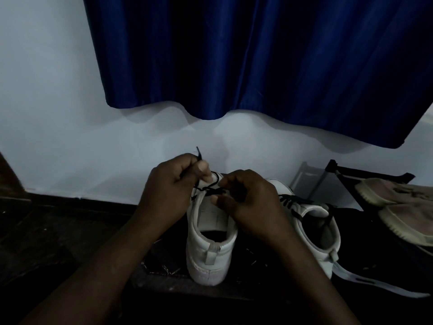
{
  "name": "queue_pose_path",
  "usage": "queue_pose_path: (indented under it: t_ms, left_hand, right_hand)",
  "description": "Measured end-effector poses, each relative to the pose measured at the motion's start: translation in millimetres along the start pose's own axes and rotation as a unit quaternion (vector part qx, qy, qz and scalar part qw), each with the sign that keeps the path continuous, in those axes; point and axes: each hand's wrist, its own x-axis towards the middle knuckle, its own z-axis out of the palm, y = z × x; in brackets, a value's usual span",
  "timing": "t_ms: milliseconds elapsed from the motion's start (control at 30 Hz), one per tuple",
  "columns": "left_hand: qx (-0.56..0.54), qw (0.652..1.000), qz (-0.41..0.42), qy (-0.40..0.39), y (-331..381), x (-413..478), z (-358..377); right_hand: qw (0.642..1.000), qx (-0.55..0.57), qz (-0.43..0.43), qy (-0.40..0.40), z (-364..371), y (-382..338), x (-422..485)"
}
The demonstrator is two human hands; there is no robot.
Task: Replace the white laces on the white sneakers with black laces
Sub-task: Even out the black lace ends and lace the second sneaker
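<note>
Threading the black lace (212, 188) across the top eyelets of the near white sneaker (210, 249), set upright at mid-frame on the dark surface (164, 285), heel toward the viewer. Pinched near its end by the left hand (168, 186), thumb against curled fingers, with the tip poking up above the knuckles. Seemingly nipped at the crossing by the curled thumb and fingers of the right hand (248, 200). Best done by drawing both ends evenly, keeping the lace flat and untwisted, and bracing the shoe against tipping. Just beside, to the right, the second white sneaker (316, 231), already carrying black laces. Further right, a pair of pinkish shoes (398, 207), touching each other. Behind them, an open dark-framed rack (328, 174), contents impossible to tell.
</note>
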Motion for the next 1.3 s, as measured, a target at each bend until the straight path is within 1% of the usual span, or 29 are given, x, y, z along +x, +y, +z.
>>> queue_pose_path:
  t_ms: [100, 200, 300, 400, 500, 600, 667, 733, 867, 1000, 1100, 1300]
  left_hand:
    - [-0.003, 0.999, 0.01, -0.047, -0.3, -1.3, 4.8]
    - [0.006, 0.999, 0.009, -0.035, -4.9, 1.9, 7.1]
    - [-0.007, 1.0, -0.007, -0.023, -7.3, 6.3, 7.0]
    - [-0.016, 0.998, -0.023, -0.054, -7.6, 9.5, 11.6]
    - [-0.002, 0.996, -0.035, -0.087, -10.0, 12.7, 15.0]
    - [-0.014, 0.992, -0.05, -0.114, -11.2, 16.7, 15.8]
    - [-0.017, 0.991, -0.056, -0.118, -10.5, 18.7, 15.8]
    - [0.006, 0.992, -0.053, -0.115, -10.3, 20.0, 15.5]
    - [0.083, 0.991, -0.043, -0.099, -10.1, 19.7, 14.1]
    - [0.155, 0.984, -0.036, -0.083, -8.7, 20.2, 13.4]
    - [0.192, 0.978, -0.019, -0.085, -7.3, 19.7, 13.2]
    - [0.216, 0.972, 0.019, -0.086, -7.2, 17.5, 15.0]
  right_hand:
    - [0.999, -0.017, 0.033, 0.001, -3.8, -1.2, -4.3]
    - [0.998, -0.035, 0.043, 0.018, -4.4, 2.0, -6.6]
    - [0.997, -0.038, 0.065, 0.018, -6.0, 4.7, -7.5]
    - [0.996, -0.026, 0.088, 0.009, -7.8, 6.4, -9.3]
    - [0.993, 0.028, 0.112, 0.008, -9.5, 7.4, -11.7]
    - [0.987, 0.08, 0.138, 0.016, -9.7, 8.3, -12.7]
    - [0.981, 0.107, 0.161, 0.025, -7.8, 8.9, -12.6]
    - [0.973, 0.136, 0.184, 0.033, -5.0, 7.5, -13.0]
    - [0.938, 0.253, 0.229, 0.053, 1.3, 9.2, -14.4]
    - [0.904, 0.339, 0.252, 0.065, 2.2, 7.5, -16.1]
    - [0.893, 0.366, 0.251, 0.065, 1.7, 6.0, -17.7]
    - [0.884, 0.379, 0.261, 0.078, 4.7, 6.9, -17.8]
